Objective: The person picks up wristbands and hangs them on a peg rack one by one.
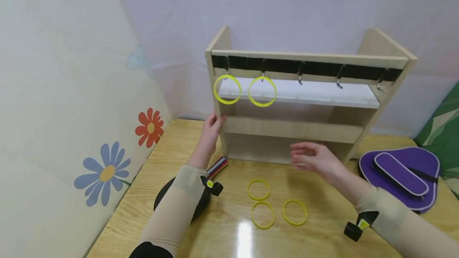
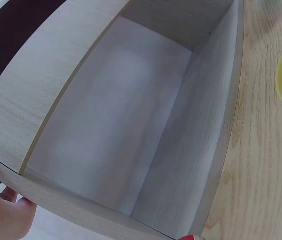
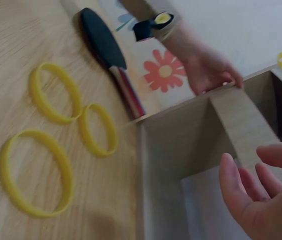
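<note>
My left hand point(image 1: 209, 135) grips the left side panel of a small wooden shelf point(image 1: 294, 129), thumb at its front edge. In the left wrist view, the fingers point(image 2: 7, 212) lie against the panel's outer side. My right hand point(image 1: 319, 161) hovers before the lower compartment, fingers loosely bent and holding nothing. Along the shelf's top runs a black strip with several metal hooks point(image 1: 300, 75). One yellow ring point(image 1: 215, 94) hangs at the leftmost hook, and another yellow ring point(image 1: 250, 95) at the second. Three more yellow rings point(image 3: 70, 172) lie on the table.
A table tennis paddle point(image 1: 217, 167) lies left of the rings, partly hidden under my left forearm. To the right sits a purple case point(image 1: 401, 174) with a black strap. Walls with printed flowers point(image 1: 107, 173) and cloth border the wooden table point(image 1: 229, 194).
</note>
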`<state>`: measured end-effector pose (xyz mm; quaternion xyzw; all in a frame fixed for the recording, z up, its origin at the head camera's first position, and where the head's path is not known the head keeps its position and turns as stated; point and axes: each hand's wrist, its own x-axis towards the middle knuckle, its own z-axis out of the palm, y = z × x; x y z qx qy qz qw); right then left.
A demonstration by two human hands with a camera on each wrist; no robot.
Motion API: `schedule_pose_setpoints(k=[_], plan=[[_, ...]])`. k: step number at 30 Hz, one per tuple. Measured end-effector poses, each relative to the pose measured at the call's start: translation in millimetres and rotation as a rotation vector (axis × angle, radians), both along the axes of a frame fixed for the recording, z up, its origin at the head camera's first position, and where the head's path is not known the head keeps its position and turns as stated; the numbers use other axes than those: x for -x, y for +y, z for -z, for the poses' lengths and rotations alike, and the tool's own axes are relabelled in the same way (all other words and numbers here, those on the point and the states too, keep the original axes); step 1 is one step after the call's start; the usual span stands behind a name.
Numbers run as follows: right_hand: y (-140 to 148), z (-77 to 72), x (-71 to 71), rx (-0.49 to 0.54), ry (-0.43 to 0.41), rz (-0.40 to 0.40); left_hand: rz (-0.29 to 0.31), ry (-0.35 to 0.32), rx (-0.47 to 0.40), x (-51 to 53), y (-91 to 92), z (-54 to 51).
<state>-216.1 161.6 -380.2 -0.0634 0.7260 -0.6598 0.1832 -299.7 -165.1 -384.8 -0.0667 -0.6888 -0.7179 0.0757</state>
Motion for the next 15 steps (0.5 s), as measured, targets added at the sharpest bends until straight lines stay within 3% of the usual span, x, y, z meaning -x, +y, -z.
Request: schedule_pose_setpoints(k=[15], plan=[[23,55.5,-20.0,-0.064,0.003,-0.053,0.019,0.002,0.006,1.5,-1.2,1.4]])
